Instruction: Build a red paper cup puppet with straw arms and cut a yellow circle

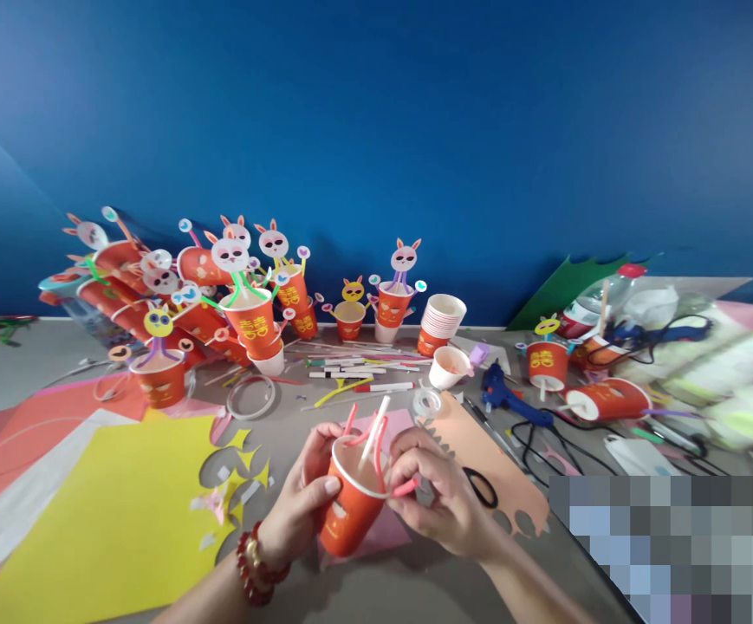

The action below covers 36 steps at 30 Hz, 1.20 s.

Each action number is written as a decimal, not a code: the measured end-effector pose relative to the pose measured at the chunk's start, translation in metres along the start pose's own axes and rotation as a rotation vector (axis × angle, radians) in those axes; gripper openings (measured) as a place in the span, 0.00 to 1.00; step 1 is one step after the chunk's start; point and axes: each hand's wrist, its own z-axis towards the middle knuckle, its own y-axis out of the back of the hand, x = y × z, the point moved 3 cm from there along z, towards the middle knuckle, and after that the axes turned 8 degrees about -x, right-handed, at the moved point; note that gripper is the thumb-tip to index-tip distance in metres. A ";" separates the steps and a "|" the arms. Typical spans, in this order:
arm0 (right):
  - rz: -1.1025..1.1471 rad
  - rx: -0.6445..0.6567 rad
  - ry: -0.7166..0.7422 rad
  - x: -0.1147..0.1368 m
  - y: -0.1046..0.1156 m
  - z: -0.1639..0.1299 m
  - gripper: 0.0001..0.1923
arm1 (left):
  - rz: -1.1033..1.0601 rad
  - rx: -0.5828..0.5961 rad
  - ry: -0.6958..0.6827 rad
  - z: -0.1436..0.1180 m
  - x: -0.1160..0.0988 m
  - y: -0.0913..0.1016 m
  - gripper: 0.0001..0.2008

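My left hand [311, 477] is wrapped round the side of a red paper cup [352, 517], which tilts slightly over the table. Inside the cup stand a white straw [374, 431] and bent pink straws [380, 451]. At the cup's right rim, the fingers of my right hand [429, 481] pinch a pink straw [405, 488] that pokes out past the edge. Beneath the cup lies a pink paper sheet [397, 533]. Part of the cup's far side is hidden by my hands.
Yellow paper [103, 511] lies left, orange paper [506, 485] right beside a blue glue gun [512, 399]. Finished bunny cups [246, 321] crowd the back left. Behind are stacked cups [442, 321], pens [382, 387] and a tape roll [426, 402]. Black cables [571, 446] tangle at right.
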 end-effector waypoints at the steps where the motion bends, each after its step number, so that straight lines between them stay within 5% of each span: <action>1: -0.001 0.001 -0.002 0.000 0.000 0.000 0.05 | 0.001 -0.003 0.000 0.000 0.000 0.000 0.20; 36: -0.029 -0.042 0.049 0.004 -0.001 0.000 0.07 | 0.002 0.031 0.003 0.000 -0.001 0.001 0.23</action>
